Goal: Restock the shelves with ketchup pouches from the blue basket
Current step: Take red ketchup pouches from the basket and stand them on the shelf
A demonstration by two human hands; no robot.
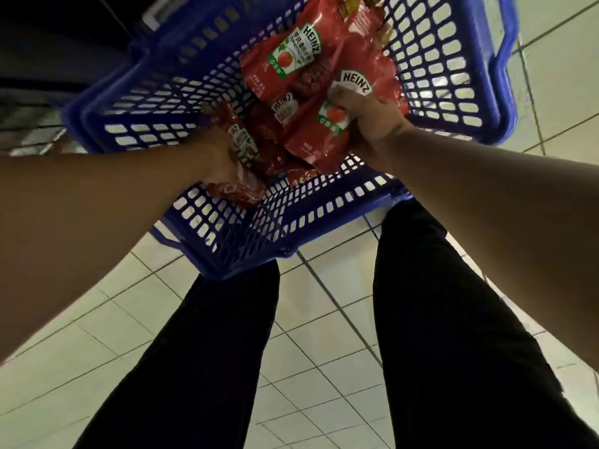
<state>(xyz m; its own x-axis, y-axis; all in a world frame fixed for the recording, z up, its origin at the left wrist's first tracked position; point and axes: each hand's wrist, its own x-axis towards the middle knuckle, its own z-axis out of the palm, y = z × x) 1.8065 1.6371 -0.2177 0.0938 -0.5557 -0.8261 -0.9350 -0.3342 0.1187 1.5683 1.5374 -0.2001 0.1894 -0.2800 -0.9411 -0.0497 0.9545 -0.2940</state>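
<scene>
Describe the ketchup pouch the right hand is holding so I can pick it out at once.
Find the blue basket on the tiled floor ahead of the person's legs. At its right side, the right hand grips a red Heinz pouch by its edge. Unlike the pouch lying flat beyond it, this one is tilted up, its label partly covered by fingers.
</scene>
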